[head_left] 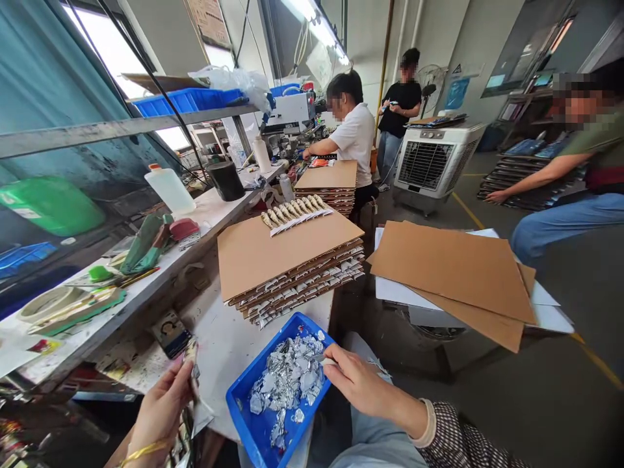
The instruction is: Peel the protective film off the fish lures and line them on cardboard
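Observation:
My left hand (pixel 163 400), a gold-coloured bracelet on its wrist, is closed on a small fish-shaped piece (pixel 192 351) with a pale and dark pattern. A whitish strip hangs below that hand. My right hand (pixel 358 383) pinches a small tool with a pale handle (pixel 330 361); its thin tip points into the blue tray, and I cannot tell its exact kind. Crumpled silver foil scraps (pixel 292 370) fill much of the blue tray (pixel 236 409), which sits at the table's front edge, tilted in view. The left hand is left of the tray.
Stacked cardboard sheets (pixel 253 260) carry a row of similar fish-shaped pieces (pixel 297 211) on white strips. Loose cardboard (pixel 448 266) lies to the right. A shelf at left holds a plastic bottle (pixel 169 190) and a black cup (pixel 225 181). Several people work nearby; an air cooler (pixel 433 159) stands behind.

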`<action>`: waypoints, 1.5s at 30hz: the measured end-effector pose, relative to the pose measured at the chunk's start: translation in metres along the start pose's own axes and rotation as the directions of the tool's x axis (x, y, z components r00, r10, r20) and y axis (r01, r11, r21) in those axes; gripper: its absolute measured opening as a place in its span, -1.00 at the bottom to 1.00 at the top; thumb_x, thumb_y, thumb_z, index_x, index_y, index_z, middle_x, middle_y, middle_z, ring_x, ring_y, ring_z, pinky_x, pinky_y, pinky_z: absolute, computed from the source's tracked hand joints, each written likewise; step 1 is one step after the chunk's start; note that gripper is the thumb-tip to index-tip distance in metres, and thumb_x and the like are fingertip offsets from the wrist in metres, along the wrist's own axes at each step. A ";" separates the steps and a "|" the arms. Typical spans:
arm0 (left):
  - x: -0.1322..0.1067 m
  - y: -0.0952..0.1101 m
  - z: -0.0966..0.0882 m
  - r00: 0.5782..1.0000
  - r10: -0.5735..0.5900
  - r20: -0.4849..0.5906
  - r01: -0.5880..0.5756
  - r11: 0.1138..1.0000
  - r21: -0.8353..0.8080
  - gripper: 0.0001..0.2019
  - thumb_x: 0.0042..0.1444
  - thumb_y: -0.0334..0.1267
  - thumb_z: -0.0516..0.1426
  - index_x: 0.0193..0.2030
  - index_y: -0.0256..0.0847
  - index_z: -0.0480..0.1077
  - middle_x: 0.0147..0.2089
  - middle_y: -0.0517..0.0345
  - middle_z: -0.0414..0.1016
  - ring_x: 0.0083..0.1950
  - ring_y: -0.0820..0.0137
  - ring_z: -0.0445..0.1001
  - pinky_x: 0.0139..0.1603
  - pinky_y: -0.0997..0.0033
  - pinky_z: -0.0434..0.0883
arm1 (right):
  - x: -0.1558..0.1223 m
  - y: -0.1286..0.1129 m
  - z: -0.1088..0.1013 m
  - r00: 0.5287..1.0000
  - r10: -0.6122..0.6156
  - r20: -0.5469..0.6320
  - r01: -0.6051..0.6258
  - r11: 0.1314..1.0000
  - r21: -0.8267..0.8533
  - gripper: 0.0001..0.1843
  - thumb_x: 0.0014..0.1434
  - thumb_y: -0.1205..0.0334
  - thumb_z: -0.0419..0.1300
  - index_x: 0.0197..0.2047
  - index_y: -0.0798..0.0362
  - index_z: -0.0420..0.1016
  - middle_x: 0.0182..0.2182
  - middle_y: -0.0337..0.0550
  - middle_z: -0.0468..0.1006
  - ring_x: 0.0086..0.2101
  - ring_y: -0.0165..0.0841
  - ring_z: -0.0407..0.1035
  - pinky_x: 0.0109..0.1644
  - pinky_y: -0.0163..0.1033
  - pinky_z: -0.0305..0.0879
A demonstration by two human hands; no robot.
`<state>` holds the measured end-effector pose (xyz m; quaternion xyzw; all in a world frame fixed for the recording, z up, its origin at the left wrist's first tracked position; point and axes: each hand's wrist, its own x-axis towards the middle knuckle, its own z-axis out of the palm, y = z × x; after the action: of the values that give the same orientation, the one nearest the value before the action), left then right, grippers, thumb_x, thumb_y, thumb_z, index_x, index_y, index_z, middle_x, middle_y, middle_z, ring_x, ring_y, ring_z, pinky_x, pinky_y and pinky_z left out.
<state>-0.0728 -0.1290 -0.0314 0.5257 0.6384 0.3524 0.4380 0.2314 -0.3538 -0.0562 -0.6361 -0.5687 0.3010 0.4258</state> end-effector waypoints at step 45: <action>-0.165 -0.003 0.110 0.592 -0.033 0.805 0.664 0.587 -0.464 -0.60 -0.05 -0.09 0.44 -0.33 -0.29 0.37 -0.48 0.26 0.36 -0.55 0.60 0.30 -0.52 0.57 0.21 | -0.008 -0.002 0.006 0.939 -0.035 0.342 0.010 0.997 0.075 -0.58 0.47 -0.06 0.01 -0.36 -0.01 0.36 -0.54 -0.32 0.34 -0.52 -0.43 0.18 -0.44 -0.31 0.16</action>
<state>0.0387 -0.2925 -0.0437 0.2449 0.3106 0.2325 0.8885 0.2236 -0.3600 -0.0581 -0.5515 -0.6304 0.4227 0.3461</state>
